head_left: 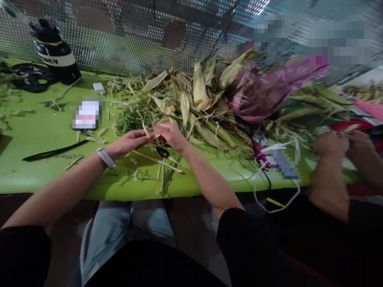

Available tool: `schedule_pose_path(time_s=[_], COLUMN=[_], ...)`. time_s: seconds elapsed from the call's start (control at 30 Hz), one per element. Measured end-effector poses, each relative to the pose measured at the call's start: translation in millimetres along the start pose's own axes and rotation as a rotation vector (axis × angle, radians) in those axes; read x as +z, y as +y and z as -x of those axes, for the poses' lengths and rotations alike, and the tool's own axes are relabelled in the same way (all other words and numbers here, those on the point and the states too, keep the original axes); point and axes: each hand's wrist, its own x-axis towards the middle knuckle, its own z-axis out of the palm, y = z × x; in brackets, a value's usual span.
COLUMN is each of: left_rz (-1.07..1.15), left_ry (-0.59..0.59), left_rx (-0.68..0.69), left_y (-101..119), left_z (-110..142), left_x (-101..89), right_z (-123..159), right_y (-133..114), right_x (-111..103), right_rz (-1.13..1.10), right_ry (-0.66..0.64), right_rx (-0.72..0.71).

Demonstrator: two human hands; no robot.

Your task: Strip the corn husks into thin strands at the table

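My left hand (137,139), with a pale watch band at the wrist, pinches a pale strip of corn husk (145,128). Close beside it my right hand (171,135) has its fingers closed at the same strip; they are partly hidden behind the hand. Just beyond the hands lies a tangled green heap of thin strands (129,120). Dry corn husks (206,93) are piled behind and to the right. Below my fingers a small black ring-shaped object (162,152) and loose pale strips (158,160) rest on the green tabletop (98,181).
To the left are a phone (87,114), a white charger (98,88), a black strap (55,151) and a dark bottle (56,56). A pink plastic bag (254,95) and white cable (255,187) are rightward. Another person's hands (332,142) work at far right. Perforated metal (128,36) stands behind.
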Motion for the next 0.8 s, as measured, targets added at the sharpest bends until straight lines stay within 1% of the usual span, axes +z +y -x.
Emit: schedule_pose_path(time_s=[0.03,0.07,0.2,0.27,0.33,0.4,0.47,0.5,0.53,0.57,0.63,0.67,0.7,0.8], left_rz=[0.021,0.032,-0.021,-0.025,0.032,0.164,0.355,0.443,0.515,0.566,0.603,0.601,0.595,0.575], left_ry=[0.007,0.006,-0.027,-0.043,-0.023,0.07,0.18,0.21,0.238,0.257,0.297,0.318,0.335,0.357], left_rx=[0.007,0.016,0.036,0.024,0.01,0.015,0.045,0.043,0.054,0.064,0.099,0.115,0.126,0.135], left_y=[0.2,0.6,3.6,3.4,0.9,-2.9,-6.0,-6.9,-7.5,-7.7,-7.9,-8.0,-8.2,-9.1], left_z=[0.1,0.4,2.4,2.9,2.0,-0.3,-3.3,-4.6,-5.7,-6.5,-7.3,-7.4,-7.3,-6.8], left_x=[-0.4,-0.7,-1.8,-1.5,-0.3,0.9,1.6,1.7,1.6,1.4,1.3,1.5,1.7,2.9], right_z=[0.7,1.1,0.2,-0.9,-1.8,-1.9,-0.3,1.2,2.9,4.7,7.8,8.8,9.1,7.6], right_y=[0.0,0.4,2.7,3.4,3.3,2.2,0.0,-1.2,-2.4,-3.1,-3.0,-2.1,-0.6,4.7], right_x=[0.7,2.2,9.0,8.2,3.9,-2.1,-6.3,-6.5,-5.2,-2.5,6.4,11.5,16.4,25.1], right_rz=[0.008,0.009,0.018,0.031,0.061,0.075,0.063,0.063,0.086,0.128,0.234,0.262,0.276,0.259], right_ry=[-0.038,-0.046,0.084,0.107,0.129,0.226,0.389,0.447,0.448,0.394,0.173,0.103,0.06,0.016], right_rx=[0.008,-0.002,-0.089,-0.09,-0.09,-0.108,-0.144,-0.159,-0.163,-0.156,-0.123,-0.118,-0.117,-0.11])
